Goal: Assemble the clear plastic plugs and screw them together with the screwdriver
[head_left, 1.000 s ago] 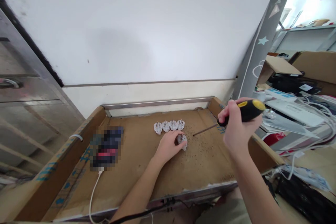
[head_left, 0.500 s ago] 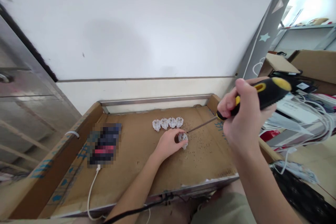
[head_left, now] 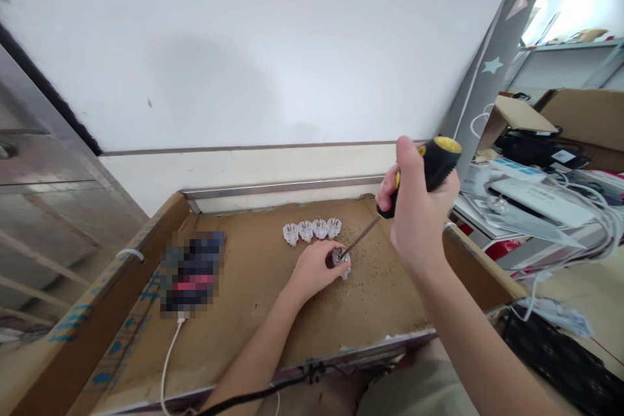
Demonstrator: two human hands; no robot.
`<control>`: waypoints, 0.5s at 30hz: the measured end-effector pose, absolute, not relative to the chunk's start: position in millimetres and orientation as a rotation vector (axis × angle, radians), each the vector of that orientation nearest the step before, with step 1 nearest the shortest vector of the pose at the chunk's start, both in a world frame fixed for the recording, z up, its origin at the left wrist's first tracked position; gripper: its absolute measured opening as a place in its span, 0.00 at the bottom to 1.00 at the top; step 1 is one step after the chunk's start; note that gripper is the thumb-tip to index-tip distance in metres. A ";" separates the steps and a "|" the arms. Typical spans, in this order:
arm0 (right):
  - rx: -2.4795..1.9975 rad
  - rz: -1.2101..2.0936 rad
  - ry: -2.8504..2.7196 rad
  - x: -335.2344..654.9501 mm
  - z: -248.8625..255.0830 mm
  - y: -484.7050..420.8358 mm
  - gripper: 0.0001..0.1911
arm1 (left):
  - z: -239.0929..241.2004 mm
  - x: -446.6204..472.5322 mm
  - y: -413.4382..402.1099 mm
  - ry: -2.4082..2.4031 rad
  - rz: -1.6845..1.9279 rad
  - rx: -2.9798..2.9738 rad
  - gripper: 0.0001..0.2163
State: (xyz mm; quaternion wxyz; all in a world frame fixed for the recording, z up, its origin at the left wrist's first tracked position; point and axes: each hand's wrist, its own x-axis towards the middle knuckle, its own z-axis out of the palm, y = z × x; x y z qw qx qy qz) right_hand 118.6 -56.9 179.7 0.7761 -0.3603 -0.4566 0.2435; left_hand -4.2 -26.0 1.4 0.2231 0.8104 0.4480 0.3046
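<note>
Between the thumb and fingers of my left hand (head_left: 316, 268) is a clear plastic plug piece (head_left: 345, 266) with metal parts, held down on the cardboard. My right hand (head_left: 422, 208) is wrapped round the black and yellow handle of a screwdriver (head_left: 364, 232). Its shaft slants down to the left, and the tip meets the top of the held plug piece. Whether it sits in a screw is too small to tell. Just behind my left hand, several similar plug pieces (head_left: 312, 229) stand side by side in a row, with prongs upward.
The cardboard-lined tray (head_left: 234, 331) has raised side walls. Small dark specks lie right of the plug pieces. A pixelated device (head_left: 195, 273) with a white cable (head_left: 168, 357) is at left. Papers and cables (head_left: 546, 201) are piled at right, and a white wall (head_left: 292, 65) stands behind.
My right hand has moved left with the screwdriver, which now stands steeper. Its tip has gone from beside the held plug piece onto its top. My left hand stays almost in place.
</note>
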 end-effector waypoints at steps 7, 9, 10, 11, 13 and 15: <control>-1.099 -0.240 -1.477 148.7 199.8 -40.9 0.14 | 3.5 -4.3 -27.0 1.222 0.866 2.230 0.14; -1.248 -0.415 -1.650 156.7 214.0 -39.9 0.13 | 4.1 -4.0 -27.9 1.217 0.861 2.224 0.14; -1.340 -0.483 -1.739 158.4 222.1 -41.0 0.12 | 4.2 -3.9 -28.4 1.215 0.856 2.219 0.13; -1.430 -0.541 -1.837 158.5 230.6 -42.9 0.11 | 4.1 -3.7 -28.7 1.213 0.851 2.211 0.13; -1.521 -0.603 -2.056 156.2 247.0 -47.4 0.11 | 3.0 -3.6 -28.7 1.211 0.850 2.192 0.12; -1.490 -0.535 -2.263 154.1 260.8 -49.2 0.11 | 0.8 -3.5 -28.0 1.216 0.858 2.177 0.12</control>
